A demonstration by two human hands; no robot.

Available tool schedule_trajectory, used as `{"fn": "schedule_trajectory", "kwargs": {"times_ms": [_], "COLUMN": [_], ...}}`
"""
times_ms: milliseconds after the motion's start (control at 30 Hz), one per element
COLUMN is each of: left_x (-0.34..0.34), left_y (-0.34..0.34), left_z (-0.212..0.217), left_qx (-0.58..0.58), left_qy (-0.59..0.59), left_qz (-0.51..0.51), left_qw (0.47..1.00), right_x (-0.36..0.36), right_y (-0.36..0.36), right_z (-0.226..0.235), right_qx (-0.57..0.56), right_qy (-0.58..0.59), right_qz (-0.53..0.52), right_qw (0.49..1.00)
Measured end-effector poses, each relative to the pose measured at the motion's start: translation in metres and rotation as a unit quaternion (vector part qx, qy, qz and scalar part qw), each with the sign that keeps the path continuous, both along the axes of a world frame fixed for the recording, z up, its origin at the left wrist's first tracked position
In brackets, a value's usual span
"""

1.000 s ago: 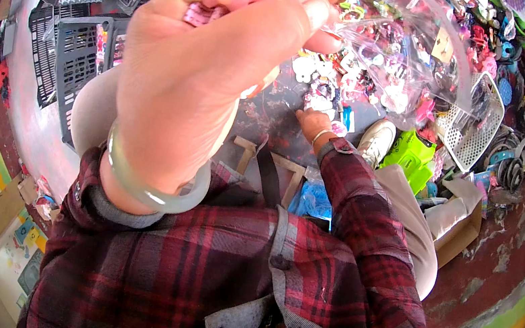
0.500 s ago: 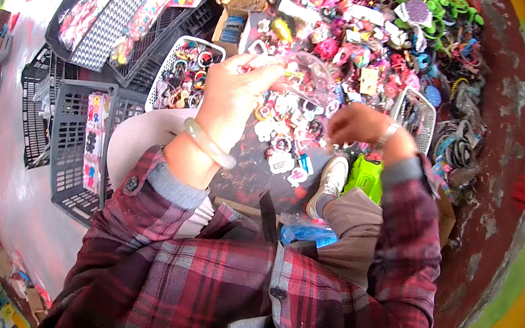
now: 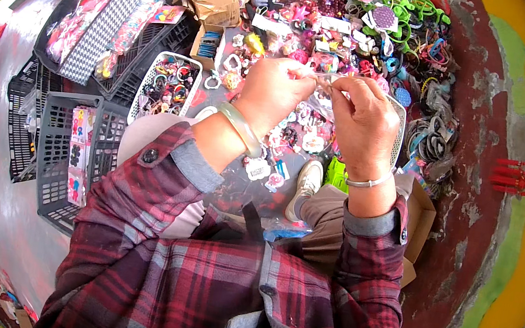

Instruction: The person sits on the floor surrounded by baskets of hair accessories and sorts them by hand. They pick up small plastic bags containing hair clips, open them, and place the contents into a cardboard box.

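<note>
My left hand [image 3: 275,90], with a pale bangle on its wrist, pinches the edge of a clear plastic bag [image 3: 324,96]. My right hand [image 3: 366,117], wearing a thin silver bracelet, has thumb and fingers closed on the same edge close beside it. Held above the floor, the bag hangs between my hands; what is inside it is hard to make out. Beneath and beyond lies a big heap of colourful hair ties and trinkets [image 3: 303,15], with small carded pieces [image 3: 257,168] nearer my shoe.
On the left stand a white basket of hair ties [image 3: 137,96], a grey crate [image 3: 61,158] and a black tray [image 3: 43,36] of packets. An opened carton [image 3: 230,10] is at the back. Green bands [image 3: 404,12] and dark coils [image 3: 430,140] lie to the right.
My right hand has come up and in to meet my left at the bag's edge. My left hand has moved right, and the whole view has shifted slightly.
</note>
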State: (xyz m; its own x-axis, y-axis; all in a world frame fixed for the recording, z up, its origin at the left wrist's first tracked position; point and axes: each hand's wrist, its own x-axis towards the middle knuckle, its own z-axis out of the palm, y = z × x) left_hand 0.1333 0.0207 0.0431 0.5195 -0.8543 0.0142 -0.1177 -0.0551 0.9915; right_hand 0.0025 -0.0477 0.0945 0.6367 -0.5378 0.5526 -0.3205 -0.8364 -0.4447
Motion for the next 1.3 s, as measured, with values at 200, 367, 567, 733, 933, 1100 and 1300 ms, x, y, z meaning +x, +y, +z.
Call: {"fn": "schedule_trajectory", "kwargs": {"times_ms": [200, 367, 567, 733, 933, 1100, 1300], "left_x": [0.004, 0.005, 0.004, 0.002, 0.004, 0.004, 0.006], "left_y": [-0.008, -0.011, -0.015, -0.014, -0.013, -0.013, -0.015], "left_z": [-0.002, -0.01, -0.019, -0.014, -0.01, -0.006, -0.012], "left_qx": [0.006, -0.014, -0.023, -0.006, 0.048, 0.063, 0.055], "left_qy": [0.001, 0.073, 0.173, 0.241, 0.271, 0.347, 0.413], "left_qz": [-0.005, -0.017, -0.005, 0.0, -0.026, 0.001, 0.013], "left_qw": [1.0, 0.997, 0.985, 0.971, 0.961, 0.936, 0.909], "right_x": [0.001, 0.004, 0.007, 0.003, -0.012, -0.014, -0.014], "right_y": [-0.012, -0.015, -0.016, -0.025, -0.045, -0.032, -0.022], "right_z": [-0.012, -0.019, -0.023, -0.035, -0.053, -0.006, -0.005], "right_qx": [0.001, 0.0, 0.102, 0.148, 0.186, 0.435, 0.313], "right_qy": [0.128, 0.15, 0.179, 0.193, 0.165, 0.072, -0.011], "right_qz": [0.003, 0.026, 0.027, 0.083, 0.159, 0.085, 0.065], "right_qw": [0.992, 0.988, 0.978, 0.966, 0.956, 0.893, 0.948]}}
